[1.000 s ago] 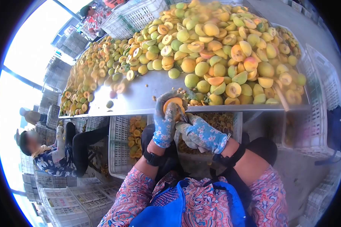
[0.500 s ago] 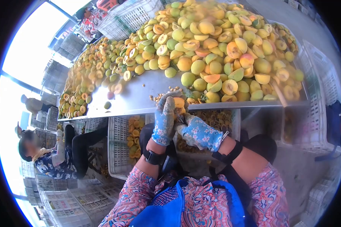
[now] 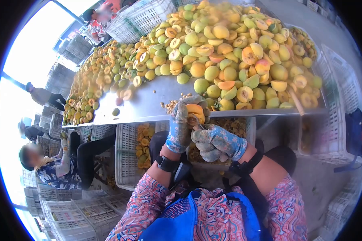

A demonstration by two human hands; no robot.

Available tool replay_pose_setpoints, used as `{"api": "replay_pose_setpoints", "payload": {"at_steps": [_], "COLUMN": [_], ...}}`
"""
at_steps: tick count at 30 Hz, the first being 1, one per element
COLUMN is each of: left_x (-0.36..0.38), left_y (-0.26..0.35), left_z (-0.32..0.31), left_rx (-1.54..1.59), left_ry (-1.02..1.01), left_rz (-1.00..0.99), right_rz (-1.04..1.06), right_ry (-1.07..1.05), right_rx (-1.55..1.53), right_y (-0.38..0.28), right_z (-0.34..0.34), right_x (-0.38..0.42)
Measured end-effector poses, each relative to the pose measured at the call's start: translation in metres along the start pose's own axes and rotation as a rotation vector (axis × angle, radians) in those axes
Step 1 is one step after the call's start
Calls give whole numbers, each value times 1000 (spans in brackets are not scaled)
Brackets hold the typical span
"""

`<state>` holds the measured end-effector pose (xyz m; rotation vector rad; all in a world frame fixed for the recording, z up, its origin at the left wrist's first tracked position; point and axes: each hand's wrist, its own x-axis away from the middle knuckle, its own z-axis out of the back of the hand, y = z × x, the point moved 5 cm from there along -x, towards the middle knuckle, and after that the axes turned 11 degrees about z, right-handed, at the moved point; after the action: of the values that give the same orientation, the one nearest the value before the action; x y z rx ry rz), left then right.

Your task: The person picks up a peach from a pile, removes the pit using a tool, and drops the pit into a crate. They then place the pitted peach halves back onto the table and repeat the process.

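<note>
Near the table's front edge, my left hand point(image 3: 182, 124), in a blue flowered glove with a dirty palm, is closed around a halved orange fruit point(image 3: 195, 113). The cut side of the fruit faces me and has a brown centre. My right hand point(image 3: 219, 143), in a matching glove, has its fingers curled around a small tool whose thin metal end point(image 3: 197, 127) touches the fruit; the handle is hidden in the fingers. Small pale pits point(image 3: 171, 106) lie on the metal table point(image 3: 161, 90) behind my left hand.
A large heap of cut fruit point(image 3: 229, 52) covers much of the table. Below the edge stand a white crate point(image 3: 126, 156) with fruit halves and another crate point(image 3: 251, 130) with brownish pieces. A seated person point(image 3: 54, 166) works at the left; other people are farther back.
The fruit in my left hand is now turned with its cut side more visible. My right hand has rotated, showing its curled fingers. A person in the left background has moved to the right.
</note>
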<state>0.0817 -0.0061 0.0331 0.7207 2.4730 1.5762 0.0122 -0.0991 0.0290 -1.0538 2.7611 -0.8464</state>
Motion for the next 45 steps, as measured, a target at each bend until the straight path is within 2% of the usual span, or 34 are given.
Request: {"api": "replay_pose_setpoints", "payload": {"at_steps": [5, 7, 9, 11, 12, 13, 14, 16, 17, 19, 21, 23, 25, 27, 28, 29, 31, 32, 34, 39, 41, 43, 45], "left_x": [21, 32, 52, 79, 86, 88, 87, 78, 61, 7, -51, -114, -174, -217, -228, -235, -240, -240, -237, -184, -167, -151, -142], "left_y": [8, 29, 57, 85, 92, 96, 104, 122, 123, 120, 120, 109, 102, 97, 95, 91, 86, 84, 80, 63, 55, 57, 67], "left_z": [10, 33, 81, 121, 156, 184, 188, 191, 194, 190, 153, 144, 144, 142, 134, 131, 130, 134, 135, 137, 136, 142, 160], "left_rx": [-77, -214, -221, -363, -624, -885, -888, -1579, -1571, -1238, -1242, -1081, -1173, -1342, -1400, -1336, -1421, -1424, -1493, -1424, -1075, -997, -710], "left_ry": [-8, 116, 263, 301, 327, 349, 353, 517, 521, 406, 309, 208, 353, 439, 497, 498, 532, 527, 368, 366, 290, 295, 403], "left_rz": [25, -175, -80, 0, 33, 69, 66, 3, 1, -30, 12, -110, -137, -274, -249, -162, -19, -11, -70, 19, 114, 101, 85], "right_rz": [-35, -23, -27, -154, 134, -172, -173, -178, -198, -220, -118, -85, -92, -77, -40, -5, 16, 29, 44, 136, 121, 311, 304], "right_ry": [-47, -91, -126, 55, 22, 49, 60, 68, 55, 44, 52, 79, 99, 139, 154, 170, 156, 158, 157, 127, 139, 117, 171], "right_rx": [28, -77, -48, 854, 1686, 1734, 1773, 1811, 1850, 1900, 1877, 1868, 1831, 1815, 1810, 1805, 1814, 1813, 1804, 1774, 1779, 1701, 1625], "right_y": [8, 4, 0, -6, 3, 3, 5, 10, 7, 2, -2, -8, -13, -16, -18, -20, -21, -24, -26, -32, -31, -31, -35], "right_z": [-4, -10, -4, 12, 40, 44, 51, 56, 53, 53, 51, 48, 46, 50, 49, 50, 54, 50, 49, 37, 35, 32, 29], "right_x": [12, 21, 26, 28, 19, 24, 24, 22, 20, 16, 10, 4, -1, -2, -3, -2, -2, 0, -1, -6, -9, -12, -11]}}
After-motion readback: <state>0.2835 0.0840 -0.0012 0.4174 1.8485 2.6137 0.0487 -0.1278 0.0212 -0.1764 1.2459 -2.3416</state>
